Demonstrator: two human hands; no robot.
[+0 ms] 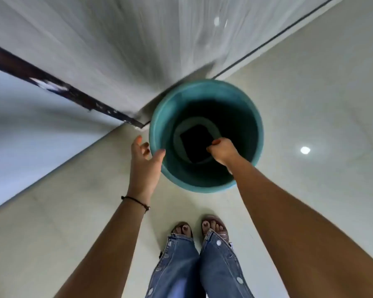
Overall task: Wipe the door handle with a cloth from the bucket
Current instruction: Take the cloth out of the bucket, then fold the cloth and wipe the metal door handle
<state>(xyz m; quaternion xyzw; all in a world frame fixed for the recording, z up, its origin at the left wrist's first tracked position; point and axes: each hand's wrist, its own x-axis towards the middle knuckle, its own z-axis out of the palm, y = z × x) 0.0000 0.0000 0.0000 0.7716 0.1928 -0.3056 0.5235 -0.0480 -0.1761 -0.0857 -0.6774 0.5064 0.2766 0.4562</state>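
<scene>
Fingers (213,145) of the right hand (222,150) pinch the dark cloth (194,145) inside the bucket (205,186); left hand (144,162) spread, empty.

Single head view, steeply downward, close above bucket (206,136) and floor (310,104).

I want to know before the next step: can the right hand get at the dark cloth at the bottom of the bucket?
Probably yes. The right hand is already inside the open teal bucket, over the dark cloth, with nothing between; contact is unclear.
</scene>
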